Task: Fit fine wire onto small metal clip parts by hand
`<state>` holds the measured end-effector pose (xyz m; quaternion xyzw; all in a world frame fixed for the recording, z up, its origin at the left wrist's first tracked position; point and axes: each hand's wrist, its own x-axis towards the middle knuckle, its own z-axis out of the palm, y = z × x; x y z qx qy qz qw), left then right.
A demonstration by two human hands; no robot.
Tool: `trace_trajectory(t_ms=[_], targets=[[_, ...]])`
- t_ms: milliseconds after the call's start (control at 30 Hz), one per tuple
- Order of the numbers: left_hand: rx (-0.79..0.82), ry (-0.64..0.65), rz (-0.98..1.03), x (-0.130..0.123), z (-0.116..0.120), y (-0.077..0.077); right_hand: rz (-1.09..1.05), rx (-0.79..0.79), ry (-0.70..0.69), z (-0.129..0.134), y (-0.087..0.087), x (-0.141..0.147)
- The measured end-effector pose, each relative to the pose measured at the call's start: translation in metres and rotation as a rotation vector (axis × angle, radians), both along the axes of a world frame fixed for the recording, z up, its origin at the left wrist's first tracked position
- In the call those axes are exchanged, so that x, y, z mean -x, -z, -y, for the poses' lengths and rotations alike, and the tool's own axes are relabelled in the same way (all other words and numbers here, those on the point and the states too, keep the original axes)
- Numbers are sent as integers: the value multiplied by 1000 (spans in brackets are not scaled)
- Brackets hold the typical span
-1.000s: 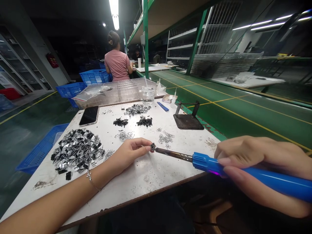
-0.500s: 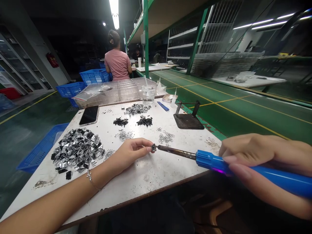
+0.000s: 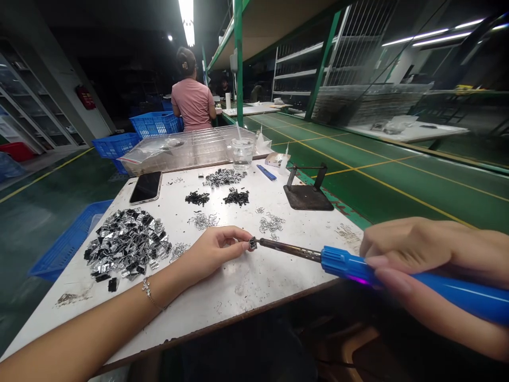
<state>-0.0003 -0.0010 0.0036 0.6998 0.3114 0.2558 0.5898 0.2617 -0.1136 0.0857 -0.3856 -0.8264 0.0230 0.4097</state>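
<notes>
The left hand (image 3: 217, 249) has its thumb and index finger closed on a small component (image 3: 253, 243), which sits at their tips, at three o'clock from the palm. The iron's tip meets or nearly meets it from four o'clock. The right hand (image 3: 413, 265) grips the soldering iron's blue handle (image 3: 358, 268) between thumb and fingers.

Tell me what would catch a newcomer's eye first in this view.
First comes the bright blue soldering iron in the right hand, its tip right at a small component pinched in the fingers of the left hand. Next is the big heap of black-and-silver parts on the left of the white worktable. Beyond the table, a person in a pink shirt stands facing away.
</notes>
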Motion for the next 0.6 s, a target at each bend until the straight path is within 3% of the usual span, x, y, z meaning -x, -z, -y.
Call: trace_trajectory(t_ms=[600], targets=[[-17,10,-15,1,-1,2,33,36,-40,-3,0,0]])
